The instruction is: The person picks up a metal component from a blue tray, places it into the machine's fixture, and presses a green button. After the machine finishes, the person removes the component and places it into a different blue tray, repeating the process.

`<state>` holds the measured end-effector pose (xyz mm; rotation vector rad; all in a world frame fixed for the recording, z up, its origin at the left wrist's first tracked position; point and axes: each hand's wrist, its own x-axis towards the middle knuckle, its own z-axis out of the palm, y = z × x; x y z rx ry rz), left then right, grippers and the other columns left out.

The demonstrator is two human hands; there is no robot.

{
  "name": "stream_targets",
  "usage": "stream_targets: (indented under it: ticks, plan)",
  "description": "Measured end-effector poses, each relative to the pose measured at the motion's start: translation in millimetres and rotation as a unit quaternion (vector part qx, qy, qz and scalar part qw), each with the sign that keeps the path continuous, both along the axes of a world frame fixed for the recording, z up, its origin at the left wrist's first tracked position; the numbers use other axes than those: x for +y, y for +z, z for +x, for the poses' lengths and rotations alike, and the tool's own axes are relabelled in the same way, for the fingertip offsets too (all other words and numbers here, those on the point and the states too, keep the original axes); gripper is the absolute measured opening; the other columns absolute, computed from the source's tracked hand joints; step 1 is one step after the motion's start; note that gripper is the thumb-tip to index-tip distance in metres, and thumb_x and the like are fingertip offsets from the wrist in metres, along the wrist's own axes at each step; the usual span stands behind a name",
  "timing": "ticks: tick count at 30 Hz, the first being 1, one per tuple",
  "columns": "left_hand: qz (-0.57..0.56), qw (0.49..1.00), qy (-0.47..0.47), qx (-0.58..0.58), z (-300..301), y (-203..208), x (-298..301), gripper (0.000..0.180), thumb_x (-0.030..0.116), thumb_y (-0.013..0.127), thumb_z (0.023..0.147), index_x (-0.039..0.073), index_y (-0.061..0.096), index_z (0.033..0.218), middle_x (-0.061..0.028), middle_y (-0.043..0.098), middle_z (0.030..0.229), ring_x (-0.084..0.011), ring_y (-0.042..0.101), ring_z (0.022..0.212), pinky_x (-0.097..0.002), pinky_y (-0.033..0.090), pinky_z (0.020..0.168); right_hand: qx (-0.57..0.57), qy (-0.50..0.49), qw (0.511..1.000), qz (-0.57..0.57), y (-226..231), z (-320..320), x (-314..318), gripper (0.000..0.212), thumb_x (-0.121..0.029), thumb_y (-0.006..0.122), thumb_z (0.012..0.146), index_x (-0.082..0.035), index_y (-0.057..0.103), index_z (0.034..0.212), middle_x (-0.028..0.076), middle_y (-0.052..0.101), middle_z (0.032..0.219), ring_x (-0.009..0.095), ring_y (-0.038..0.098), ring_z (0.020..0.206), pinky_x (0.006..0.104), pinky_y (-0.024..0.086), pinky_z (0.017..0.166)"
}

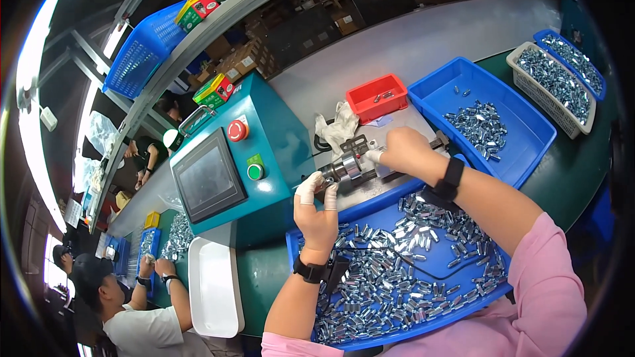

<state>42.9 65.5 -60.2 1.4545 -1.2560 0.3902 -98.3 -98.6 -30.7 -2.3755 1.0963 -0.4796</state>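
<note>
White finger covers wrap the thumb and fingertips of my left hand [315, 219]. Pinched in them is a small shiny metal part [329, 182], held at the left end of a round steel fixture [345, 167]. My right hand [409, 151] is bent over the fixture's right side, its covered fingertips pressed together close to the metal block. What those fingertips hold, if anything, is hidden. Below both hands lies a large blue tray [403, 337] with a heap of small silvery metal fittings [397, 284].
Left of the fixture stands a teal control box [278, 139] with a screen [210, 175], red knob [238, 130] and green button [255, 171]. Behind are a red bin [360, 102] and a crumpled white glove [340, 125]; right, a blue bin [529, 116]. A co-worker [142, 324] sits past a white tray [198, 284].
</note>
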Motion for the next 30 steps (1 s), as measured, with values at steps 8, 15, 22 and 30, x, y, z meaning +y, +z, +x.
stream_targets:
  ticks: [8,15,22,30]
  plan:
    - [0.008,0.998,0.003,-0.056,5,-6,0,0.029,0.001,0.071,0.078,0.001,0.061,0.106,-0.0088,0.061,0.094,-0.0177,0.059,0.081,-0.0282,0.05,0.074,0.03,-0.038,0.98,-0.191,16,0,-9,0.035,-0.037,0.064,0.071,-0.002,0.069,0.069,0.02,0.066,0.075,0.034,0.066,0.07,0.0429,0.052,0.061]
    - [0.057,0.992,-0.004,-0.109,-3,-3,-6,0.023,0.005,0.07,0.078,0.006,0.065,0.1,-0.0084,0.061,0.097,-0.0211,0.057,0.086,-0.0312,0.047,0.078,0.096,-0.254,0.952,-0.144,-12,-102,-75,0.036,-0.038,0.062,0.077,-0.002,0.069,0.074,0.019,0.067,0.077,0.035,0.066,0.072,0.0411,0.053,0.064]
    - [0.167,0.96,0.017,-0.225,-29,30,-42,0.02,0.018,0.07,0.078,0.014,0.069,0.097,-0.0056,0.064,0.09,-0.0238,0.053,0.096,-0.0381,0.035,0.086,-0.075,-0.139,0.986,-0.058,33,-56,-8,0.04,-0.038,0.063,0.08,0.0,0.068,0.09,0.019,0.066,0.079,0.036,0.065,0.078,0.0441,0.051,0.068]
    - [0.311,0.93,0.026,-0.193,-16,27,-82,0.016,0.022,0.071,0.076,0.014,0.072,0.09,-0.0045,0.065,0.088,-0.0223,0.052,0.097,-0.0373,0.033,0.086,-0.276,-0.037,0.96,-0.007,-30,-32,3,0.027,-0.026,0.062,0.08,-0.001,0.068,0.088,0.019,0.066,0.081,0.035,0.064,0.08,0.0427,0.05,0.074]
